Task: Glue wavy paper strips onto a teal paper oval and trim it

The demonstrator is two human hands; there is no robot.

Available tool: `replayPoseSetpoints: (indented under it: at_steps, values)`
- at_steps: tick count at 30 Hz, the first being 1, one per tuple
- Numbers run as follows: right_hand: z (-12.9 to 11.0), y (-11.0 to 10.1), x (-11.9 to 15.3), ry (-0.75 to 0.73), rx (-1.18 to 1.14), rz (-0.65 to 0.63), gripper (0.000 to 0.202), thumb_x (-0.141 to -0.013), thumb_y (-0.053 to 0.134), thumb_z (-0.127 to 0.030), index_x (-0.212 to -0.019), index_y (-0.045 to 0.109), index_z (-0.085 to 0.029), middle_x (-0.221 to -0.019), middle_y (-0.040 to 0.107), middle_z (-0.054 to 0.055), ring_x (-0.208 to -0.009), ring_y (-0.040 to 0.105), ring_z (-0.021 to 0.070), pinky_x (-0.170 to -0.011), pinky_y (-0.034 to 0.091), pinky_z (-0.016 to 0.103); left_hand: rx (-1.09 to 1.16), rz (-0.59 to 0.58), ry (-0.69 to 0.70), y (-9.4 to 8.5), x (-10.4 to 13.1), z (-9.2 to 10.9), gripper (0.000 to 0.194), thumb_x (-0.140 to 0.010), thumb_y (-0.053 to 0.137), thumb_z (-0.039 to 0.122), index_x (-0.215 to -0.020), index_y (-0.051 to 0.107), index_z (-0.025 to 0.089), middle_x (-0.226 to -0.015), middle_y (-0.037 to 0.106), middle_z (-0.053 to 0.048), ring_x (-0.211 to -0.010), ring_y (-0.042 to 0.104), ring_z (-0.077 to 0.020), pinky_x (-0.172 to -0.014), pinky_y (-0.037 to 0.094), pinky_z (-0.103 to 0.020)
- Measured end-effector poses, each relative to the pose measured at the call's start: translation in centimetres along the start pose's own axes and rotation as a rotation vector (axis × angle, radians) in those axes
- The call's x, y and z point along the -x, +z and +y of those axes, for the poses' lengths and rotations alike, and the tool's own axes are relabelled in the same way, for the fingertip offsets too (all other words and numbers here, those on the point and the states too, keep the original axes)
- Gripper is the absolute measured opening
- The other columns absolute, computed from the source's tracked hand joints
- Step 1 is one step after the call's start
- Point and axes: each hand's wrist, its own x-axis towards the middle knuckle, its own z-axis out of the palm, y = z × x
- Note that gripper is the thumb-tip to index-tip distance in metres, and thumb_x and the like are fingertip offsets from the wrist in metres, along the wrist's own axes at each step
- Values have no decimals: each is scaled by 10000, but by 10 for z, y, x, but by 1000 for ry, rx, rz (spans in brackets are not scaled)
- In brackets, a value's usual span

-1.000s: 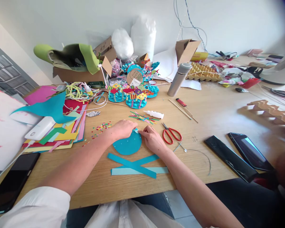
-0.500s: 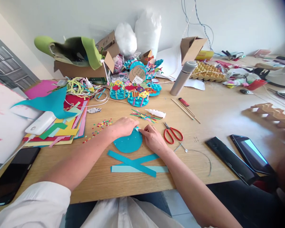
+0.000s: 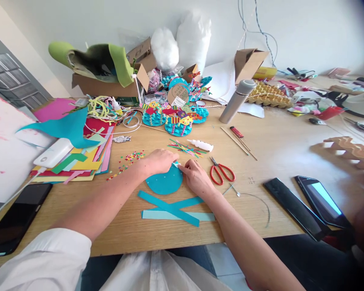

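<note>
A blue paper disc [image 3: 164, 182] with small pale dots lies on the wooden table. At its upper edge my left hand [image 3: 162, 160] has its fingers closed at a small white piece [image 3: 176, 165]. My right hand [image 3: 194, 173] touches the same piece from the right, its fingers bent together. Whether either hand grips the white piece or the disc edge is too small to tell. Blue and pale paper strips [image 3: 170, 209] lie crossed below the disc. Red-handled scissors [image 3: 222, 171] rest right of my right hand, and a white glue bottle [image 3: 202, 145] lies beyond it.
Colourful thin strips [image 3: 186, 148] and confetti [image 3: 129, 161] lie beyond my hands. Further back are decorated blue crafts [image 3: 178, 126] and a grey flask [image 3: 237, 101]. Coloured papers [image 3: 91, 161] and a phone [image 3: 16, 216] are left; dark devices [image 3: 295, 208] lie right.
The camera view has shifted slightly, so the background sits a little further right. Both hands stay at the disc's upper edge, with almost no visible movement.
</note>
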Motion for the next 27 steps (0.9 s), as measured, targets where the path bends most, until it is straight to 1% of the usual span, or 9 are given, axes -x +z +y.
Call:
replayPoseSetpoints:
  at_steps: [2, 5, 7, 8, 10, 12, 14, 19, 27]
  values:
    - [0, 0, 0, 14, -17, 9, 383, -928, 420, -105, -1182, 686, -213, -925, 550, 103, -875, 510, 212, -774, 454, 315, 34, -12, 0, -3, 3, -1, 265, -865, 507, 197, -1109, 608, 222, -1061, 724, -81, -971, 687, -265, -756, 503, -333]
    - [-1, 0, 0, 25, -51, 26, 379, -923, 427, -107, -1177, 687, -215, -932, 550, 100, -893, 516, 211, -787, 457, 309, 193, 15, -16, -11, 15, -4, 548, -846, 611, 398, -1354, 467, 252, -1329, 612, -75, -1163, 608, -271, -896, 488, -343]
    - [0, 0, 1, 24, -62, 36, 391, -904, 437, -91, -1182, 686, -211, -941, 551, 99, -891, 518, 211, -789, 460, 308, 343, 130, -28, -15, 28, -9, 688, -854, 592, 503, -1448, 354, 248, -1457, 494, -71, -1286, 513, -250, -1008, 434, -339]
    - [0, 0, 1, 22, -66, 40, 399, -896, 437, -83, -1183, 685, -205, -945, 554, 99, -890, 519, 211, -789, 461, 311, 410, 216, -40, -16, 35, -12, 671, -884, 547, 514, -1458, 343, 232, -1472, 475, -74, -1314, 482, -232, -1048, 403, -335]
    - [1, 1, 1, 14, -82, 50, 408, -888, 426, -75, -1185, 684, -186, -944, 561, 102, -892, 525, 214, -793, 467, 318, 495, 396, -106, -12, 52, -19, 541, -950, 444, 446, -1416, 415, 171, -1423, 523, -98, -1294, 497, -209, -1069, 389, -334]
    - [3, 2, 1, -1, -102, 63, 413, -889, 409, -74, -1183, 683, -170, -936, 571, 104, -895, 531, 215, -801, 473, 327, 488, 557, -263, -1, 69, -23, 414, -981, 343, 294, -1309, 533, 127, -1274, 630, -114, -1192, 567, -203, -1027, 433, -353]
    - [4, 3, 1, -13, -117, 76, 419, -888, 393, -72, -1171, 687, -167, -926, 576, 103, -891, 535, 214, -801, 478, 332, 384, 618, -390, 15, 85, -25, 357, -920, 378, 148, -1164, 637, 124, -1132, 686, -106, -1100, 597, -215, -994, 463, -385]
    - [6, 4, 2, -17, -118, 74, 430, -887, 377, -74, -1177, 687, -144, -924, 581, 111, -889, 543, 221, -785, 489, 342, 191, 472, -416, 52, 109, -9, 388, -801, 435, -12, -1016, 726, 127, -1088, 700, -107, -1153, 529, -256, -1030, 457, -431]
    - [6, 4, 3, -17, -72, 61, 433, -889, 382, -63, -1199, 678, -129, -946, 585, 119, -914, 543, 226, -797, 488, 338, 93, 439, -433, 73, 114, 12, 411, -860, 424, 7, -1136, 694, 147, -1155, 687, -77, -1241, 466, -299, -1058, 428, -483]
